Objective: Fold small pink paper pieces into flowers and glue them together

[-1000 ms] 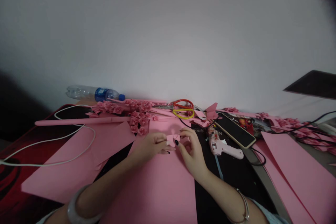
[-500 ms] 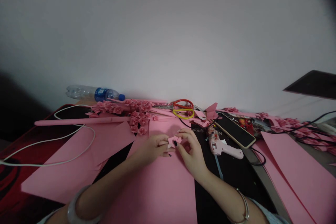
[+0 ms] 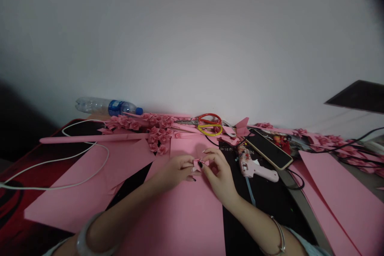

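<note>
My left hand (image 3: 175, 171) and my right hand (image 3: 218, 174) meet over a large pink paper sheet (image 3: 180, 216) at the table's middle. Both pinch a small folded pink paper piece (image 3: 198, 163) between their fingertips; most of it is hidden by the fingers. A pile of folded pink paper roses (image 3: 150, 128) lies just beyond my hands. A bangle sits on each wrist.
Red and yellow scissors (image 3: 209, 124), a pink glue gun (image 3: 255, 164) and a phone (image 3: 268, 149) lie to the right. A water bottle (image 3: 109, 107) rests by the wall. A white cable (image 3: 60, 160) loops at left. More pink sheets (image 3: 339, 192) cover the right side.
My hands have drawn closer together and the small paper piece is folded tighter between the fingertips, less of it showing. Nothing else on the table has moved.
</note>
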`<move>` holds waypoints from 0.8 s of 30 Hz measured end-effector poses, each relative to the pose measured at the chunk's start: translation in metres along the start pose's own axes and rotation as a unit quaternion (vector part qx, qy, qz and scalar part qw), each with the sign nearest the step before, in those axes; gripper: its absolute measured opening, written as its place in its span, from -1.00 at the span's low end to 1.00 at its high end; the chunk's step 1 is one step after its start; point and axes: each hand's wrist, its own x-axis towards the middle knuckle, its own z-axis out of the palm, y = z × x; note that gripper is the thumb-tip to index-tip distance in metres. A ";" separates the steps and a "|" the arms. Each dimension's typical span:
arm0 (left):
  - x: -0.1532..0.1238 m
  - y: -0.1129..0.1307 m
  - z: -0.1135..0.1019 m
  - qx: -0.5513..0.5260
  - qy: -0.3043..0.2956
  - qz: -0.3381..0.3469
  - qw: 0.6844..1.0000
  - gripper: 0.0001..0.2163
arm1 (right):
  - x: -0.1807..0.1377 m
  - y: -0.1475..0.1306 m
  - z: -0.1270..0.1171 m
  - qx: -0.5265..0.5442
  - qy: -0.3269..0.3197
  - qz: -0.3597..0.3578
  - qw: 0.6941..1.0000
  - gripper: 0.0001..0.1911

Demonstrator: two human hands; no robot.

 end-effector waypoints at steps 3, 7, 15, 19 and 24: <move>-0.001 -0.001 0.002 0.007 -0.016 -0.007 1.000 -0.82 | 0.000 0.001 0.001 0.001 0.005 0.002 1.000 -0.87; -0.003 0.000 0.003 0.012 -0.031 -0.012 0.999 -0.85 | 0.000 0.002 0.001 0.008 0.014 -0.008 1.000 -0.84; 0.000 -0.005 0.001 0.004 -0.032 -0.018 0.999 -0.83 | -0.001 0.000 0.001 0.005 0.008 -0.051 0.999 -0.77; -0.001 -0.004 0.000 -0.001 -0.042 -0.017 0.999 -0.76 | -0.002 0.000 0.001 0.001 0.003 -0.071 0.998 -0.77; -0.002 -0.003 -0.003 -0.004 -0.049 -0.034 0.998 -0.73 | -0.002 0.001 0.001 -0.009 0.002 -0.081 0.997 -0.77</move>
